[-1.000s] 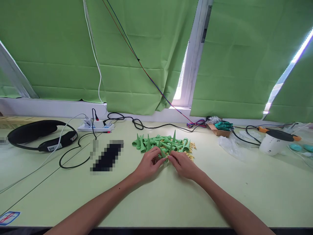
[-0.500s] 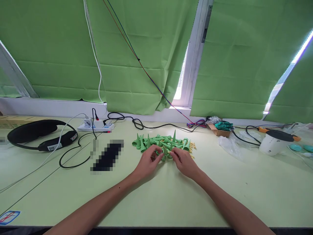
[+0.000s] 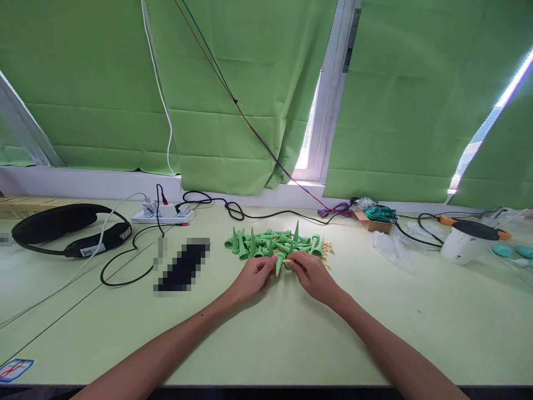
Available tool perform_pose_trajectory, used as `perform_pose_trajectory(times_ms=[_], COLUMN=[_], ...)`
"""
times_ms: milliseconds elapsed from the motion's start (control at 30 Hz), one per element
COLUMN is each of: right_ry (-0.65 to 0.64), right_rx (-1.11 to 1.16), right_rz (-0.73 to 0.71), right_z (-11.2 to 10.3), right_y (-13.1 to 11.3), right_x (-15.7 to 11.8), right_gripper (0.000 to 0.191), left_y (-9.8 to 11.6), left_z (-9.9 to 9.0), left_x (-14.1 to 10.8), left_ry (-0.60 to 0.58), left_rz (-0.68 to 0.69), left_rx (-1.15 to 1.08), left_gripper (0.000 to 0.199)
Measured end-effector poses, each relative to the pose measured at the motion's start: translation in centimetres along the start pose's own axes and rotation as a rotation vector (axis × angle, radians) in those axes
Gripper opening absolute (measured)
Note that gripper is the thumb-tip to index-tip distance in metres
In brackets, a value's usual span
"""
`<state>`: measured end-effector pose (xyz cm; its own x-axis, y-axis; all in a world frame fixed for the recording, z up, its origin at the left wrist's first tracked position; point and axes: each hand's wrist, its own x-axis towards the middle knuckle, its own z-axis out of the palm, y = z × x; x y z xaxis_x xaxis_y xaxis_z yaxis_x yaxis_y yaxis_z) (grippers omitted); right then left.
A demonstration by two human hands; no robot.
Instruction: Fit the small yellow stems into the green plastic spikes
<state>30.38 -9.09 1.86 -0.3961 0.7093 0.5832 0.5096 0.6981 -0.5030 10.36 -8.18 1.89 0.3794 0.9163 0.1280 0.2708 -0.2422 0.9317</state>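
My left hand (image 3: pixel 252 276) pinches a green plastic cone spike (image 3: pixel 279 265) between thumb and fingers. The spike's narrow tip points down and toward me, its wide end up and away. Close by on the right, the closed fingertips of my right hand (image 3: pixel 313 273) hold a small yellow piece (image 3: pixel 287 261) against or very near the wide end; contact cannot be made out. Just behind both hands lies a heap of similar green cone spikes (image 3: pixel 262 239), a few standing tip up. Small yellow pieces (image 3: pixel 328 248) are scattered at the heap's right edge.
Black headphones (image 3: pixel 62 214) and a white power strip (image 3: pixel 166 214) with cables sit at left. A blurred dark patch (image 3: pixel 183 266) lies left of my hands. To the right are a small cardboard box (image 3: pixel 372 222), clear plastic bags (image 3: pixel 389 247) and a white container (image 3: pixel 468 244).
The green spike in my left hand has turned over: its tip pointed up before and now points down toward me. My right hand has stayed almost in place with its yellow piece.
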Motion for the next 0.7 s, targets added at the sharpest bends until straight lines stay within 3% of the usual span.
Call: perform_pose_trajectory(times_ms=[700], right_ry=[-0.071], right_rx=[-0.038], right_rz=[0.069], right_z=[-0.08], right_y=[0.12], right_x=[-0.11], right_gripper=[0.025], left_y=[0.59], left_z=[-0.06], left_x=[-0.45], left_ry=[-0.004], left_rz=[0.100], left_rx=[0.036], left_gripper=[0.035])
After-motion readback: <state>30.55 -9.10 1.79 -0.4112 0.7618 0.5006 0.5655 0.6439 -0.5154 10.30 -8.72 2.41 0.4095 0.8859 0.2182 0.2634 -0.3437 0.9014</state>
